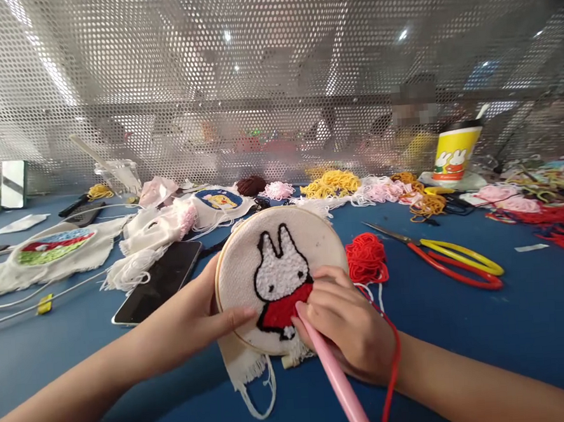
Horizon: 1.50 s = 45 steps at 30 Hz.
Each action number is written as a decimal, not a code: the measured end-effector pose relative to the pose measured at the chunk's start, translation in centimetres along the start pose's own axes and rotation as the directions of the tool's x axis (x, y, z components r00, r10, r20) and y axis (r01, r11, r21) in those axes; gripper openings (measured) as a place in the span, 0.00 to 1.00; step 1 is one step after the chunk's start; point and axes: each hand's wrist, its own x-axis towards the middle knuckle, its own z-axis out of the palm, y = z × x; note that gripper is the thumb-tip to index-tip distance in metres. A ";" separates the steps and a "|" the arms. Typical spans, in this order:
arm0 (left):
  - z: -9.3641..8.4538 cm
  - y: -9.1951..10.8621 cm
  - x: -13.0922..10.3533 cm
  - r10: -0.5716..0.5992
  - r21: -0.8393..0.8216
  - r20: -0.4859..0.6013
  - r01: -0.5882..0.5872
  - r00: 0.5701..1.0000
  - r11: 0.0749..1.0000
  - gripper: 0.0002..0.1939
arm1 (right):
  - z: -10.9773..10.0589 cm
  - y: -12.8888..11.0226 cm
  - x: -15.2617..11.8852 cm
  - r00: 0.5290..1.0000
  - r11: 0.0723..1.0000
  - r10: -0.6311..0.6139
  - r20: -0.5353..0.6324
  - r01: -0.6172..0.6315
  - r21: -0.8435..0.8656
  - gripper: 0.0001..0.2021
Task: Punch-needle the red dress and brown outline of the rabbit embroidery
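Note:
An embroidery hoop (pixel 237 252) holds cream cloth with a white rabbit (pixel 283 268) outlined in black, its body red (pixel 281 311). My left hand (pixel 192 312) grips the hoop's left edge, thumb lying on the front of the cloth. In my right hand (pixel 348 321) is a pink pen-like tool (pixel 332 367); its upper end is between my fingers at the red body, and its tip is hidden. Red yarn (pixel 395 357) passes over my right wrist. A ball of red yarn (pixel 367 258) lies just right of the hoop.
Red-and-yellow-handled scissors (pixel 447 261) lie open at the right. A dark phone (pixel 159 282) lies left of the hoop, near a stitched cloth (pixel 57 250). Yellow yarn (pixel 331 184), other yarn piles and a yellow cup (pixel 457 152) stand along a perforated metal screen (pixel 264 78).

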 end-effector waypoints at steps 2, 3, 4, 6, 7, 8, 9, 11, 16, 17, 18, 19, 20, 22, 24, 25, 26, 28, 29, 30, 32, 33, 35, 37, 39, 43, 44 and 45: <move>0.3 0.0 0.0 0.016 0.073 -0.129 -0.006 0.991 0.997 0.28 | -0.1 0.2 0.1 1.000 0.999 -0.026 -0.007 0.026 0.047 0.05; 0.4 0.1 0.1 0.026 0.098 -0.189 -0.007 0.982 0.995 0.27 | -0.1 0.3 0.2 0.999 0.997 -0.036 -0.019 0.037 0.071 0.05; 0.5 0.2 0.1 0.033 0.116 -0.242 -0.005 0.970 0.993 0.25 | -0.2 0.3 0.3 0.998 0.994 -0.045 -0.035 0.049 0.098 0.05; 0.5 0.4 0.2 0.026 0.115 -0.318 0.011 0.948 0.993 0.23 | -0.2 0.2 0.4 0.997 0.984 -0.069 -0.040 0.074 0.162 0.06; 0.5 0.5 0.3 0.013 0.094 -0.328 0.020 0.944 0.995 0.23 | -0.2 0.1 0.4 0.996 0.976 -0.084 -0.023 0.087 0.202 0.06; 0.5 0.6 0.3 -0.004 0.065 -0.320 0.026 0.947 0.998 0.23 | -0.2 0.0 0.3 0.995 0.965 -0.096 0.002 0.093 0.245 0.06; 0.4 0.6 0.4 -0.019 0.031 -0.297 0.030 0.955 0.999 0.23 | -0.3 -0.2 0.3 0.994 0.954 -0.104 0.034 0.090 0.286 0.07; 0.4 0.5 0.5 -0.040 -0.036 -0.237 0.033 0.971 0.999 0.23 | -0.4 -0.5 0.2 0.991 0.932 -0.105 0.082 0.069 0.355 0.07; 0.8 0.4 0.7 -0.079 -0.167 -0.199 0.045 0.977 0.985 0.21 | -0.4 -1.2 0.1 0.998 0.920 -0.062 0.007 0.055 0.389 0.05; 1.0 0.6 0.6 -0.089 -0.158 -0.222 0.054 0.971 0.986 0.21 | -0.3 -1.3 0.1 0.999 0.923 -0.053 -0.014 0.054 0.381 0.05; 1.1 0.7 0.5 -0.097 -0.142 -0.253 0.062 0.963 0.988 0.20 | -0.2 -1.3 0.1 0.999 0.927 -0.045 -0.020 0.049 0.371 0.05; 1.2 0.9 0.5 -0.104 -0.124 -0.283 0.071 0.954 0.990 0.21 | -0.1 -1.4 0.1 0.999 0.934 -0.038 -0.017 0.042 0.355 0.05; 1.4 1.0 0.4 -0.106 -0.107 -0.310 0.077 0.945 0.991 0.21 | 0.0 -1.4 0.1 0.999 0.941 -0.032 -0.010 0.034 0.336 0.04; 1.5 1.2 0.2 -0.099 -0.072 -0.345 0.078 0.933 0.994 0.21 | 0.3 -1.5 0.0 1.000 0.952 -0.021 0.007 0.018 0.307 0.03; 1.5 1.2 0.1 -0.084 -0.041 -0.355 0.074 0.931 0.996 0.21 | 0.4 -1.5 0.0 1.000 0.949 -0.019 0.002 0.018 0.316 0.03; 1.5 1.2 0.1 -0.080 -0.032 -0.350 0.073 0.933 0.997 0.21 | 0.4 -1.5 0.1 1.000 0.943 -0.016 0.001 0.015 0.333 0.03; 1.4 1.1 0.1 -0.076 -0.029 -0.342 0.070 0.937 0.997 0.20 | 0.2 -1.5 0.2 1.000 0.934 -0.008 0.011 0.003 0.358 0.03; 1.4 0.8 0.1 -0.077 -0.040 -0.319 0.068 0.945 0.997 0.20 | -0.3 -1.6 0.4 0.999 0.909 0.035 0.039 -0.048 0.415 0.04; 1.4 0.8 0.1 -0.079 -0.051 -0.307 0.066 0.948 0.996 0.20 | -0.7 -1.6 0.5 0.997 0.896 0.067 0.050 -0.082 0.437 0.05; 1.4 0.7 0.1 -0.080 -0.063 -0.297 0.064 0.952 0.996 0.20 | -1.0 -1.7 0.5 0.994 0.884 0.094 0.054 -0.108 0.454 0.06; 1.4 0.7 0.2 -0.078 -0.089 -0.285 0.055 0.955 0.995 0.20 | -1.5 -1.8 0.4 0.992 0.872 0.119 0.040 -0.123 0.473 0.08; 1.4 0.7 0.2 -0.075 -0.097 -0.283 0.049 0.956 0.994 0.20 | -1.6 -1.8 0.3 0.992 0.871 0.123 0.028 -0.122 0.475 0.08; 1.4 0.8 0.3 -0.066 -0.104 -0.282 0.038 0.957 0.994 0.20 | -1.7 -1.7 0.1 0.991 0.866 0.131 0.019 -0.124 0.484 0.08; 1.4 0.8 0.3 -0.059 -0.098 -0.283 0.033 0.957 0.995 0.19 | -1.6 -1.6 -0.2 0.988 0.852 0.148 0.041 -0.149 0.501 0.08; 1.3 0.9 0.3 -0.055 -0.084 -0.283 0.032 0.957 0.996 0.18 | -1.5 -1.4 -0.4 0.984 0.833 0.161 0.070 -0.174 0.525 0.06; 1.2 0.9 0.2 -0.058 -0.078 -0.282 0.037 0.958 0.996 0.19 | -1.2 -1.1 -0.9 0.978 0.783 0.176 0.110 -0.206 0.587 0.03; 1.2 0.9 0.2 -0.058 -0.081 -0.281 0.037 0.958 0.996 0.19 | -1.1 -1.1 -1.0 0.977 0.765 0.185 0.109 -0.212 0.608 0.04; 1.2 0.9 0.1 -0.059 -0.083 -0.280 0.037 0.958 0.996 0.19 | -1.1 -1.1 -1.1 0.975 0.750 0.197 0.104 -0.218 0.625 0.05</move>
